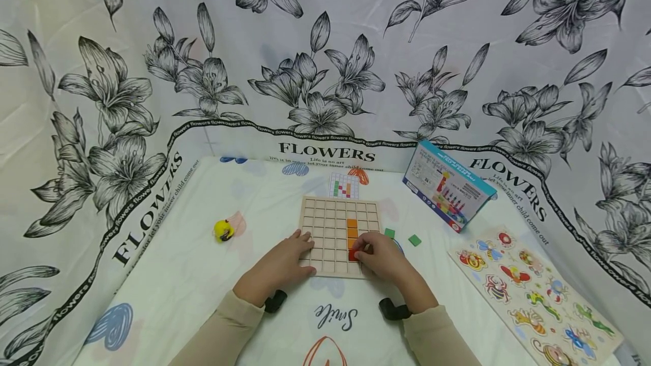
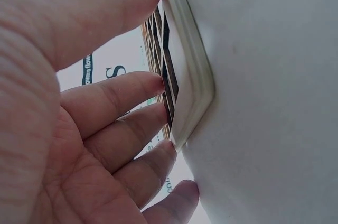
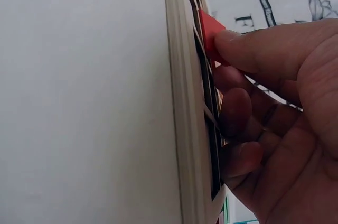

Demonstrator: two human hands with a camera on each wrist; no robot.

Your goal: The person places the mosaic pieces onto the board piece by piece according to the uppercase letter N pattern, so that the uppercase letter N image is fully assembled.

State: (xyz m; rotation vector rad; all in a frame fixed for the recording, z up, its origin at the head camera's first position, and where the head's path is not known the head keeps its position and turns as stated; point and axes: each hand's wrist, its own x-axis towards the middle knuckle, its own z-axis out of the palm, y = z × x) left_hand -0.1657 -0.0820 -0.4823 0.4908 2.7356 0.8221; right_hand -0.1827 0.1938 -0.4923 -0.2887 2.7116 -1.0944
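Note:
A wooden grid board lies flat on the cloth before me. My right hand pinches a red square tile at the board's near right part, its thumb on the tile's face in the right wrist view. Just beyond the red tile, a column of several orange tiles sits in the grid. At the board's left edge rests my left hand, with fingers spread and fingertips touching the rim in the left wrist view. Two green square tiles lie off the board's right side, one partly beside my right hand.
Behind the board is a pattern card with coloured squares. A blue-edged box stands tilted at the back right. A wooden insect-picture board lies at the right, and a small yellow toy at the left. Flowered curtains hang around the table.

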